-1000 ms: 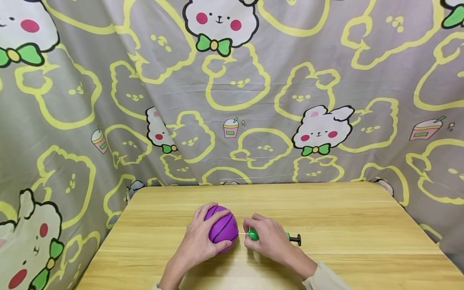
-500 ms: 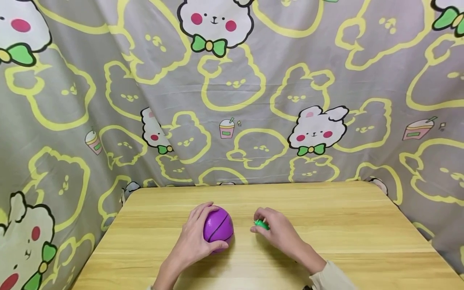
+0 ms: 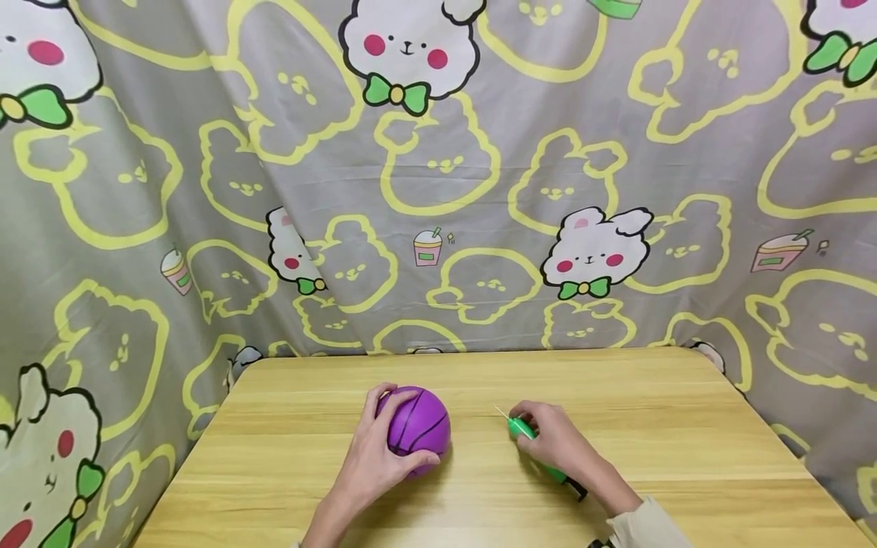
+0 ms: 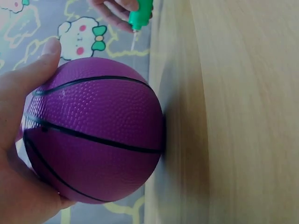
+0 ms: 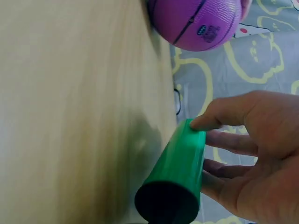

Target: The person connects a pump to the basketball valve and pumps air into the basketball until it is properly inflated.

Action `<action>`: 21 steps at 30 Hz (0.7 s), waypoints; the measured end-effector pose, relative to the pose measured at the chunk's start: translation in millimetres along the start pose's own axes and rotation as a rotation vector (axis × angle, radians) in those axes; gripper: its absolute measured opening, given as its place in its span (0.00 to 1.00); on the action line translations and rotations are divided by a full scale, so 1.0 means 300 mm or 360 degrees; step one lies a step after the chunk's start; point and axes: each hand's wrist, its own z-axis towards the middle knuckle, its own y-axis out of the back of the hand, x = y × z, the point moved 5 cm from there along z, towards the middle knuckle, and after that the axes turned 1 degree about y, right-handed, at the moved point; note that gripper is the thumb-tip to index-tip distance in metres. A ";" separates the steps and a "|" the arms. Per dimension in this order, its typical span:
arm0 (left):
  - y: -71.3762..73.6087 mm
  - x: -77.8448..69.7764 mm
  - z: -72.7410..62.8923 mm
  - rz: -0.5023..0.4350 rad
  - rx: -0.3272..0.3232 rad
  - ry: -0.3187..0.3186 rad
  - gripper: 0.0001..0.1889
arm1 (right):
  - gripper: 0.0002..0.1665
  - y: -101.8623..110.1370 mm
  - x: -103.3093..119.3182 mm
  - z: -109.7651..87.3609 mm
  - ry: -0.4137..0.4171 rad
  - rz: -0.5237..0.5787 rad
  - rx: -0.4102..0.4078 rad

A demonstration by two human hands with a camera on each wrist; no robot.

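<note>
A small purple basketball point(image 3: 426, 422) with black seams rests on the table, and my left hand point(image 3: 370, 460) holds it from the left, thumb in front and fingers over the far side. To its right, my right hand point(image 3: 560, 445) grips a green hand pump point(image 3: 521, 428). The pump's thin needle point(image 3: 502, 412) points up and left, apart from the ball, while its black handle point(image 3: 578, 491) sticks out below the palm. In the right wrist view the pump's green barrel point(image 5: 180, 161) lies between thumb and fingers, close over the table. Printed marks show on the ball point(image 5: 196, 23) there.
The wooden table point(image 3: 651, 403) spreads out on all sides of the hands. Behind it and along both sides hangs a grey curtain point(image 3: 473, 221) with cartoon bears and bunnies.
The needle was at the ball's right side; my right hand has drawn the pump away to the right and tilted it. My left hand keeps the ball nearly in place, turned slightly.
</note>
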 end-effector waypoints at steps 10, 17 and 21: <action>-0.033 0.008 -0.014 -0.0068 0.0045 -0.0037 0.53 | 0.17 0.017 -0.024 -0.043 -0.0090 -0.0363 -0.0086; -0.037 0.017 -0.012 -0.0176 0.0051 -0.0016 0.51 | 0.32 0.025 -0.029 -0.085 -0.0132 -0.0364 -0.0029; -0.038 0.013 -0.014 -0.0224 0.0074 -0.0023 0.51 | 0.32 0.017 -0.033 -0.086 -0.0134 -0.0328 -0.0117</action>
